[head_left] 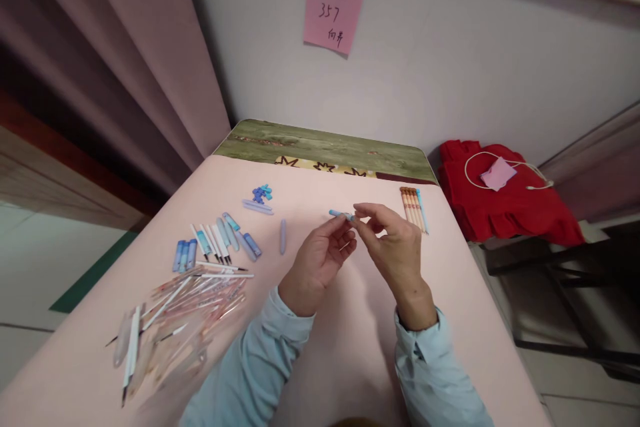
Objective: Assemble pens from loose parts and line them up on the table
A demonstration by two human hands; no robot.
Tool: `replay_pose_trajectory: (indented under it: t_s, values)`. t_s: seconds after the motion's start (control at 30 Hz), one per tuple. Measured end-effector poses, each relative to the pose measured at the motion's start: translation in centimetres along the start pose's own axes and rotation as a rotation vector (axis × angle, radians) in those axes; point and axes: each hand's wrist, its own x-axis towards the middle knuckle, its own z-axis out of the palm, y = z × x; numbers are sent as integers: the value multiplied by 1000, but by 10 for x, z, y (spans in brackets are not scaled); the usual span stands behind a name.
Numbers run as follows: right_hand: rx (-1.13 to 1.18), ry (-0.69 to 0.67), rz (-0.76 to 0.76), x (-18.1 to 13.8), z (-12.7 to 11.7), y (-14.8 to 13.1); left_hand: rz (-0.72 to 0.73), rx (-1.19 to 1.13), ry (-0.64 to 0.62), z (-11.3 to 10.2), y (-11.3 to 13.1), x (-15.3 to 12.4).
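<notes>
Above the middle of the table, a small light-blue pen part (338, 213) is held between my two hands. My left hand (320, 260), palm turned up, pinches it with thumb and index finger while the other fingers curl loosely. From the right, my right hand (393, 240) has its thumb and index finger closed at the part's other end, which the fingertips partly hide. A single pale-lilac pen barrel (283, 236) lies just left of my left hand. Farther right rests a row of brown-topped pens (410, 209) with a blue pen (423, 210) beside it.
Left on the pink-covered table (345, 373) are small blue pieces (261, 194), blue pen caps (185, 255), blue barrels (247, 245), white refills (216, 243) and a spread of clear-pink refills (200, 300). A red cloth (465, 197) with a white cable stands right of the table.
</notes>
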Motion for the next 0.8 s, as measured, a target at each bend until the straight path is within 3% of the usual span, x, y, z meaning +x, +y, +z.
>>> replay_pose_trajectory:
  t_s: [0.1,0.23,0.3,0.4,0.53,0.8]
  values:
    - [54,37,15,0,-2,0,4,-38,40,1,14,-3]
    - [101,134,104,1,-5,13,191,-89,120,-5,52,-7]
    - [37,78,157,1,-2,26,272,-88,149,-11,68,-8]
    - [-134,-127,206,0,9,44,321,-42,155,-18,81,-10]
    - [-288,-267,207,-5,30,58,332,-29,141,-21,81,-9]
    - [-305,-202,155,-24,71,66,202,-121,154,-20,64,3]
